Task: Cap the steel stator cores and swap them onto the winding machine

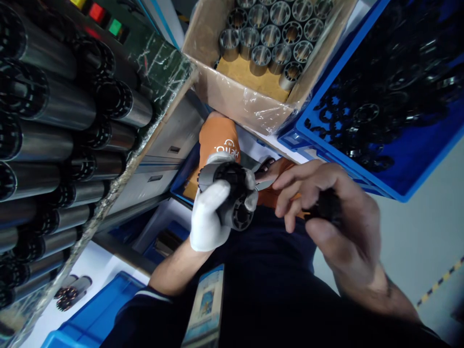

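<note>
My left hand (210, 217), in a white glove, is closed around metal cylinders with black slotted ends. One cylinder (209, 177) lies across the palm. Against it, below, a second one (242, 215) points its slotted black end toward the camera. My right hand (348, 227), bare and slightly blurred, is to the right of them and apart from them. Between its thumb and curled fingers sits a small black plastic part (329, 207), its shape partly hidden by the fingers. Behind the hands is an orange cloth (219, 135) printed with "Hello".
Metal cylinders with black ends (105, 159) lie stacked on the bench at left. A cardboard box (246, 99) of upright metal rings stands ahead. At right, a blue bin (409, 193) holds many black parts. Another blue bin (97, 309) and a few copper-ended cylinders (72, 292) are lower left.
</note>
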`<state>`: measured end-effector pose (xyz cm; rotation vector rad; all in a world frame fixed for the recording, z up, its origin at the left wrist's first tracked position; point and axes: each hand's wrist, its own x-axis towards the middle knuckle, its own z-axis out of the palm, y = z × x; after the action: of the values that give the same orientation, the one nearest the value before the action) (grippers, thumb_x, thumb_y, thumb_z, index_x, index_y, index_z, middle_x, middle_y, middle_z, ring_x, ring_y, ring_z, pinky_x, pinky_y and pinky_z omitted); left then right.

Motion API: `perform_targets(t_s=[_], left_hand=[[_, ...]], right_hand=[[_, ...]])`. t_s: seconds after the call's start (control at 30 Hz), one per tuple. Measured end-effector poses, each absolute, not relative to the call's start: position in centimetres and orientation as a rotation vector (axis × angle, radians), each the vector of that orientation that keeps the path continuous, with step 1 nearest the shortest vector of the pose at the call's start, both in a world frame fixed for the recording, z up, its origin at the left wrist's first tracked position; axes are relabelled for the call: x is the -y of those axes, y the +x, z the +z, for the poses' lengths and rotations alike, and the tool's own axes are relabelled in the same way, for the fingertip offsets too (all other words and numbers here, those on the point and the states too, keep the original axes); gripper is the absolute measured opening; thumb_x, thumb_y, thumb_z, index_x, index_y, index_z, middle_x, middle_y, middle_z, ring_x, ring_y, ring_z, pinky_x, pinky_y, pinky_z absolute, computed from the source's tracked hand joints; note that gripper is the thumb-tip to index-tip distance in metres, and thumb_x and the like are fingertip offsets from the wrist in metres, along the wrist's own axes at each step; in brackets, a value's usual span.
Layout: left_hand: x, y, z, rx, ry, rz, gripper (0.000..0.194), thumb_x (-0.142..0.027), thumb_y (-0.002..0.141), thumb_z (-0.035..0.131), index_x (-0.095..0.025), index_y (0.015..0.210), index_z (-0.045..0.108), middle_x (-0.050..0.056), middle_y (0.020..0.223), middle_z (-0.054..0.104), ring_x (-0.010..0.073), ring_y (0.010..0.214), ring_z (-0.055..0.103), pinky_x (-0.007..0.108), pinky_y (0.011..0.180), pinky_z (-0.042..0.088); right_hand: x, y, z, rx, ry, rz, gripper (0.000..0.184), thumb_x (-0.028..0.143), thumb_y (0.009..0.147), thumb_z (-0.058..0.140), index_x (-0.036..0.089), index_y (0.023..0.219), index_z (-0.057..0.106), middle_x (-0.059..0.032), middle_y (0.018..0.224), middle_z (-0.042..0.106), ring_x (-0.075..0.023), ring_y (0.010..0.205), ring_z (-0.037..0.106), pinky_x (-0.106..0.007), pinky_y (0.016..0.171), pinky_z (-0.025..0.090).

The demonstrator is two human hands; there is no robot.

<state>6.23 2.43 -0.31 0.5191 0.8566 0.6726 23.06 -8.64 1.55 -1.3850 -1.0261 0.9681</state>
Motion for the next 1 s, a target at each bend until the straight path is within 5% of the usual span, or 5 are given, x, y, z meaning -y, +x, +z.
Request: perform_targets(t_s=[0.17, 0.33, 0.43, 0.63, 1.0], left_hand=[[-2.5, 6.7, 0.1, -0.922, 0.575, 0.764, 0.040, -0.063, 0.099, 0.087, -0.031, 0.121, 0.077, 0.003, 0.104, 0.082, 0.0345, 0.113, 0.084, 0.044, 0.088, 0.071], [-2.5, 7.7, 0.2, -1.026, 0.567, 0.847, 0.055, -0.079, 0.113, 0.055, -0.029, 0.112, 0.079, 0.007, 0.118, 0.084, 0.0356, 0.127, 0.080, 0.047, 0.103, 0.069], [-2.4, 7.8, 0.2, -1.047, 0.594, 0.862, 0.052, -0.073, 0.116, 0.055, -0.029, 0.113, 0.082, 0.004, 0.113, 0.085, 0.0344, 0.132, 0.079, 0.043, 0.104, 0.068], [-2.0, 7.1, -0.1, -1.027, 0.663, 0.852, 0.048, -0.073, 0.109, 0.072, -0.029, 0.122, 0.086, 0.004, 0.115, 0.085, 0.0364, 0.134, 0.077, 0.043, 0.104, 0.069], [-1.8, 7.1, -0.8, -1.056, 0.519, 0.721, 0.045, -0.071, 0.105, 0.077, -0.029, 0.118, 0.088, 0.005, 0.135, 0.086, 0.0411, 0.144, 0.073, 0.053, 0.115, 0.068]], right_hand=[[9.3, 22.3, 0.6, 1.135, -1.353, 1.097, 0.064, 0.017, 0.093, 0.082, 0.035, 0.147, 0.052, -0.0059, 0.122, 0.067, -0.0297, 0.113, 0.071, -0.046, 0.093, 0.068], [8.4, 21.2, 0.2, 1.133, -1.445, 0.929, 0.055, 0.024, 0.095, 0.097, 0.035, 0.145, 0.076, -0.0094, 0.145, 0.064, -0.0267, 0.115, 0.076, -0.030, 0.064, 0.070], [8.1, 21.1, -0.2, 1.132, -1.411, 0.862, 0.058, 0.025, 0.095, 0.101, 0.036, 0.148, 0.080, -0.0078, 0.138, 0.072, -0.0183, 0.088, 0.077, -0.031, 0.059, 0.069], [8.1, 21.1, -0.7, 1.105, -1.379, 0.853, 0.056, 0.027, 0.087, 0.107, 0.039, 0.139, 0.087, -0.0066, 0.125, 0.078, -0.0248, 0.092, 0.077, -0.034, 0.051, 0.064], [8.2, 21.5, -1.2, 1.237, -1.341, 0.820, 0.048, 0.015, 0.089, 0.098, 0.036, 0.132, 0.090, -0.0085, 0.129, 0.072, -0.0362, 0.132, 0.074, -0.045, 0.081, 0.075]])
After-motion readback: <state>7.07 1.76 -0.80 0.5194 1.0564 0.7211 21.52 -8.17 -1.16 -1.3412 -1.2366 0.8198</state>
